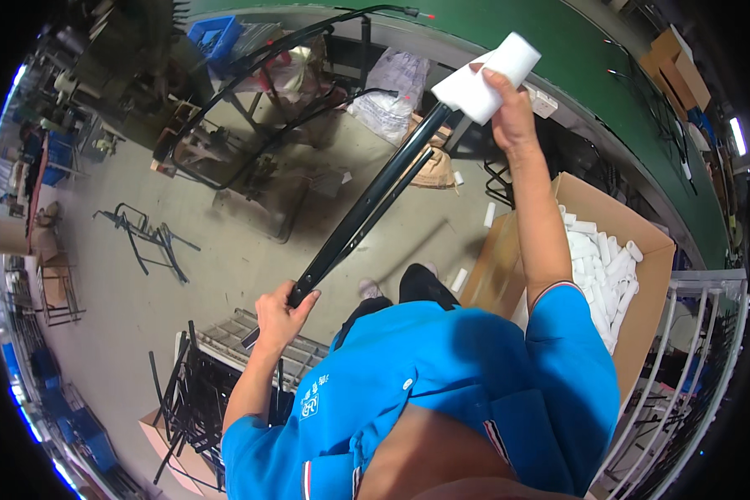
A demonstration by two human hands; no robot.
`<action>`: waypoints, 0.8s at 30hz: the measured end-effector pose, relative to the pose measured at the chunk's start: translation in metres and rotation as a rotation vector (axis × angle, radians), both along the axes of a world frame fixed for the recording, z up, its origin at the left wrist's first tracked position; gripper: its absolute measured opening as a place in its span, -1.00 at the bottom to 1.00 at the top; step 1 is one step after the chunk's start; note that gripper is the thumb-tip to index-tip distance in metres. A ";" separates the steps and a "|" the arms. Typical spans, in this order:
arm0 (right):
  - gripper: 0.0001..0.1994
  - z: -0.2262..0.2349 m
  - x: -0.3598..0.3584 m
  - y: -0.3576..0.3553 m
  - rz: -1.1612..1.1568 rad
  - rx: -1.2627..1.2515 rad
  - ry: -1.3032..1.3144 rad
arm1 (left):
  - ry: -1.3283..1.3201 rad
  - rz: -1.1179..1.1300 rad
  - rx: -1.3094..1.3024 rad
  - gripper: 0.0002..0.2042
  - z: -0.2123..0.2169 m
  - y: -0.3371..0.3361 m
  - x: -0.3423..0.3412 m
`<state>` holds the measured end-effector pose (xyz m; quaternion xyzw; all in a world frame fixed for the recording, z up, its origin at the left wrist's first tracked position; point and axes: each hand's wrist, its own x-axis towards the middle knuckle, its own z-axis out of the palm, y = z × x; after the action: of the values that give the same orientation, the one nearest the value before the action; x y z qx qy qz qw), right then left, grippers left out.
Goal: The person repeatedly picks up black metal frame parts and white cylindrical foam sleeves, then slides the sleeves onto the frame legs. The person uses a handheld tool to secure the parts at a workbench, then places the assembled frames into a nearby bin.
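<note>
A long black metal tube part (367, 202) slants up to the right across the middle, with a thinner bar running alongside it. My left hand (280, 317) is closed around its lower end, the thumb lying along the metal. At the upper end, my right hand (514, 112) grips a white foam sleeve (492, 79). The foam covers or overlaps the tip of the tube there; I cannot tell whether the tube is inside it. Some of the right fingers are hidden behind the foam.
A cardboard box (496, 265) with many white foam sleeves (602, 265) stands at my right, beside a metal rack (683, 342). Black metal frames (193, 392) are stacked at lower left. A green-topped bench (575, 46) lies ahead; a bent tube frame (250, 67) stands left of it.
</note>
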<state>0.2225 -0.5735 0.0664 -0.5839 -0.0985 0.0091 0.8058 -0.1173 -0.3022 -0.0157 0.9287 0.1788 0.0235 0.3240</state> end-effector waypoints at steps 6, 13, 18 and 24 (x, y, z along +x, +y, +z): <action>-0.59 0.008 0.023 -0.002 0.256 0.264 0.341 | -0.039 0.018 -0.029 -0.68 0.009 0.007 -0.006; -0.60 0.001 0.022 0.008 0.162 0.112 0.110 | -0.064 0.069 -0.060 -0.65 0.013 -0.015 0.014; -0.63 -0.009 0.050 0.004 0.124 0.265 0.264 | -0.052 0.110 -0.047 -0.64 0.015 -0.041 0.039; -0.67 -0.023 0.070 0.004 0.325 -0.125 -0.139 | 0.010 0.131 0.056 -0.65 0.030 -0.073 0.086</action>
<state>0.2924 -0.5698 0.0438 -0.6086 -0.2463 0.1049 0.7470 -0.0314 -0.3753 0.0146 0.9239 0.2400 0.0450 0.2946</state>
